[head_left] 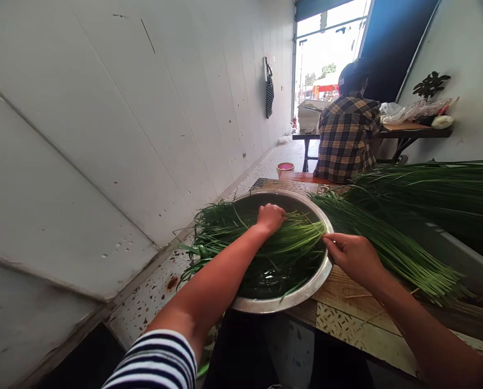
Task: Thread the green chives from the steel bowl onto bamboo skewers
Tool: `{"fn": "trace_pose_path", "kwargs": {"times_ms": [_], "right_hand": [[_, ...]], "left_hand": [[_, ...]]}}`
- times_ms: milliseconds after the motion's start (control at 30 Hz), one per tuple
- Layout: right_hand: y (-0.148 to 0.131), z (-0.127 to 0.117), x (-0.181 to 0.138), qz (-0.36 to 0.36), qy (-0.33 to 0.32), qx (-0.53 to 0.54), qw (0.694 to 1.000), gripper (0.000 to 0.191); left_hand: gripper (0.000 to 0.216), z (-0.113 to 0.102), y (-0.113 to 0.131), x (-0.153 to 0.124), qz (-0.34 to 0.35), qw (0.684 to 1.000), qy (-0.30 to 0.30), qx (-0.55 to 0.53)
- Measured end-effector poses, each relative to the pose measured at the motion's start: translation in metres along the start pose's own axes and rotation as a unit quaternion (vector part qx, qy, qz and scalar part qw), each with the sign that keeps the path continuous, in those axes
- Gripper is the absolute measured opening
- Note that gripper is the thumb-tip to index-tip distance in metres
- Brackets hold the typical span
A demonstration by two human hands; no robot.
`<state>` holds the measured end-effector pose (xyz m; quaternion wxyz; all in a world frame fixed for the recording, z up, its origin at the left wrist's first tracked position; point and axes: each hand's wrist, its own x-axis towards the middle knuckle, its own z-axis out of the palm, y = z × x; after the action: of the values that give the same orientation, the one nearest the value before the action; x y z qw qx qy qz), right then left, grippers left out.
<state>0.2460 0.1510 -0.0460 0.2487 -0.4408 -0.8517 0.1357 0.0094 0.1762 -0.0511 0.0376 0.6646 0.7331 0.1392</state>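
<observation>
Your left hand (271, 218) is curled over a bunch of green stalks (300, 233) in the metal basin (280, 307), clamped on it as far as you can see. The thumb and fingertips of your right hand (357, 258) are pinched together at the pale stem ends by the rim; whether a stem is caught between them is too small to tell. The bunch's leafy tops trail over the basin's far left side. As a judgement, you are partway through: this bunch is in the basin and being handled, while another bunch (391, 246) on the wooden table (341, 294) and a bigger pile (440, 183) behind it seem left to do. No separate finished bundle can be made out.
</observation>
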Motion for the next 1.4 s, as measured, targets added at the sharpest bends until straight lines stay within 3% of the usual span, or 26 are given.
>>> {"fn": "trace_pose_path", "kwargs": {"times_ms": [333, 500, 633, 967, 1200, 1400], "right_hand": [[0.0, 0.0, 0.0, 0.009, -0.002, 0.016, 1.0, 0.034], [-0.001, -0.001, 0.0, 0.013, -0.003, 0.021, 1.0, 0.034], [0.0, 0.0, 0.0, 0.004, 0.007, 0.019, 1.0, 0.033], [-0.001, -0.001, 0.0, 0.001, 0.011, 0.036, 0.999, 0.032], [-0.004, -0.002, 0.0, 0.01, -0.005, 0.052, 0.999, 0.035], [-0.003, -0.002, -0.001, 0.009, 0.001, 0.054, 0.998, 0.034]], "left_hand": [[0.019, 0.009, 0.003, 0.004, -0.015, 0.99, 0.003, -0.141], [0.031, 0.004, -0.001, 0.006, -0.023, 0.983, -0.012, -0.181], [0.029, 0.001, -0.007, 0.007, -0.02, 0.973, -0.013, -0.229], [0.023, 0.007, -0.001, 0.005, -0.067, 0.897, 0.002, -0.437], [0.023, -0.008, 0.026, -0.009, -0.092, 0.846, -0.013, -0.525], [0.023, -0.009, 0.027, -0.009, -0.111, 0.816, -0.013, -0.567]]}}
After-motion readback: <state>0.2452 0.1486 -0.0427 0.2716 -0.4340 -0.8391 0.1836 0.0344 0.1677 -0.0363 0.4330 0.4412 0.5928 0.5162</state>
